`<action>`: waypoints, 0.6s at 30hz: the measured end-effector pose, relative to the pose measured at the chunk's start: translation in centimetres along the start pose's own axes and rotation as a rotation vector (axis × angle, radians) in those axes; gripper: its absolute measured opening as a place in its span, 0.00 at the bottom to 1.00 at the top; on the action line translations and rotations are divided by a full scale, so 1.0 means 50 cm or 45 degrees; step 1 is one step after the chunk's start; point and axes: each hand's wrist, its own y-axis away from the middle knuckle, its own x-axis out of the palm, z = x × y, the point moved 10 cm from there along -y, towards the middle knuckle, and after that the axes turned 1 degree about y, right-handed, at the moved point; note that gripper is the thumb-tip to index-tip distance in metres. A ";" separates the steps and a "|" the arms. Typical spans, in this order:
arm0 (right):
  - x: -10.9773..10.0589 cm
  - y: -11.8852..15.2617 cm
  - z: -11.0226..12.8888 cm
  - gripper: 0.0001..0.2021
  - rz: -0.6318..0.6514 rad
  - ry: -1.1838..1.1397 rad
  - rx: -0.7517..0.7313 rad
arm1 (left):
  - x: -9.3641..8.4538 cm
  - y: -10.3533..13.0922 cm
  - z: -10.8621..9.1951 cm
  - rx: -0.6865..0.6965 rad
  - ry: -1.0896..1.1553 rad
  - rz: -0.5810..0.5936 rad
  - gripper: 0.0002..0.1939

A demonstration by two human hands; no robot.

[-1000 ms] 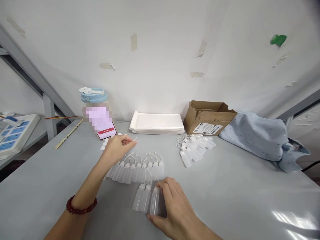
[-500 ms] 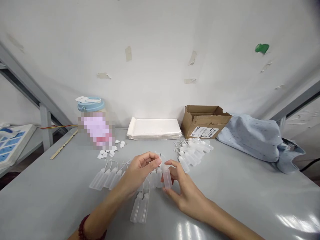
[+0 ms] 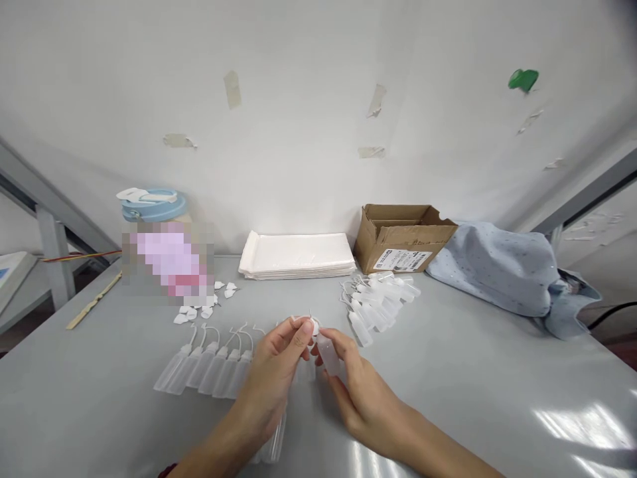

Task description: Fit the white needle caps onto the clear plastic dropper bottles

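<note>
My right hand is wrapped around a small translucent squeeze bottle, tilted with its top toward my left hand. Thumb and forefinger of my left hand pinch a white needle-tip cap, its thin needle pointing up. The cap is at the neck of the bottle; whether it is seated there I cannot tell. Left of my hands lies a row of similar bottles with thin looped tubes on their tops. More bottles lie partly hidden under my left wrist. Loose white caps are scattered farther back.
A heap of similar bottles lies right of centre, before an open cardboard box. White padded envelopes are stacked by the wall. A blue cloth lies right; a blue-lidded container and a wooden strip are left.
My left hand has brought the white cap down against the bottle's top, and the bottle leans more to the left. The camera view has shifted slightly.
</note>
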 end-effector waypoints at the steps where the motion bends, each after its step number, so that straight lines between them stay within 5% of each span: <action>1: 0.000 0.002 -0.002 0.30 -0.005 -0.034 0.012 | 0.004 0.001 0.000 0.002 -0.011 0.013 0.13; 10: -0.003 0.011 -0.020 0.28 0.035 -0.142 0.114 | 0.019 -0.001 -0.038 0.113 -0.289 0.148 0.13; 18: -0.016 0.006 -0.011 0.29 -0.019 0.083 0.019 | 0.006 -0.004 -0.062 0.308 -0.773 0.119 0.11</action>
